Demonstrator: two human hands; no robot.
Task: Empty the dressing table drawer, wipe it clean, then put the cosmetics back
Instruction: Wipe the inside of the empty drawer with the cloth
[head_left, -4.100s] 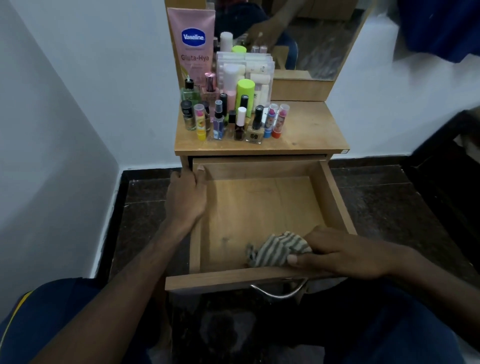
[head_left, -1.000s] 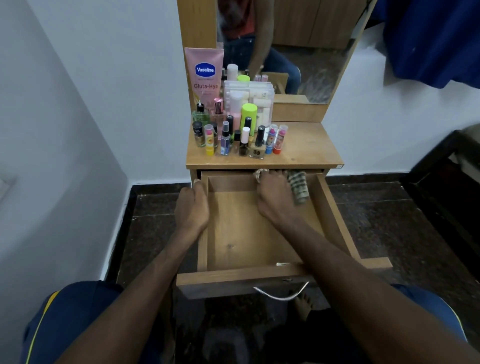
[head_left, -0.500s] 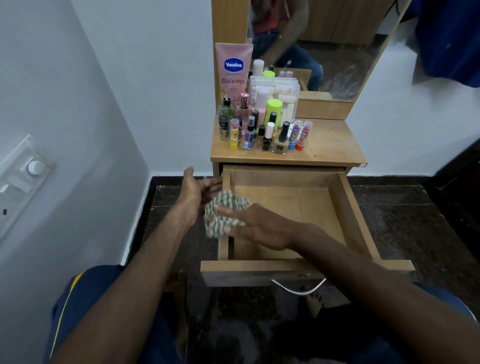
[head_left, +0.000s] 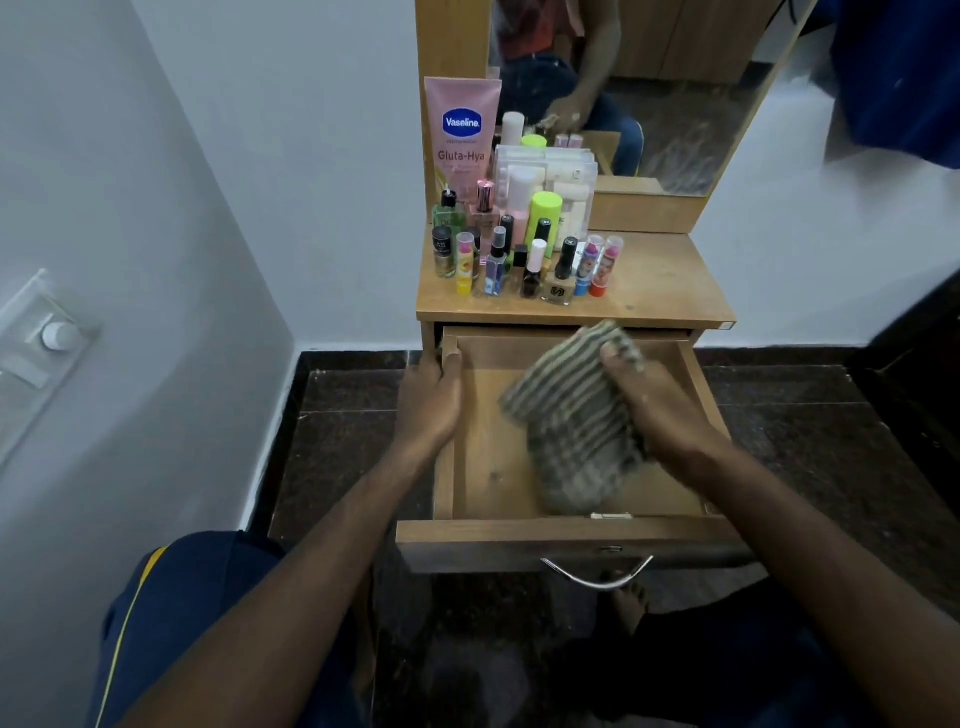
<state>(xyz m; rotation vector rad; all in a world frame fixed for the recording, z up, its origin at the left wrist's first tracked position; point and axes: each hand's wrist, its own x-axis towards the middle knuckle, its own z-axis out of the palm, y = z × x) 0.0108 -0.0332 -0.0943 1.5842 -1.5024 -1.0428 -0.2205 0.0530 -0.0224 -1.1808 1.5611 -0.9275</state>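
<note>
The drawer was a shallow rectangular box of pale, grainy wood, pulled fully out, with one curved metal handle on its front. The left hand gripped the drawer's left wall near the back corner, thumb curled over the edge. The right hand held a soft, ribbed cloth striped grey and cream, bunched and hanging above the drawer's bare floor; it was blurred. The cosmetics stood crowded on the left part of the wooden table: small glass bottles, plastic sticks, one lime-green cylinder, too tightly packed to count surely. Behind them leaned one tall pink tube and one clear plastic box. One mirror rose behind the table.
</note>
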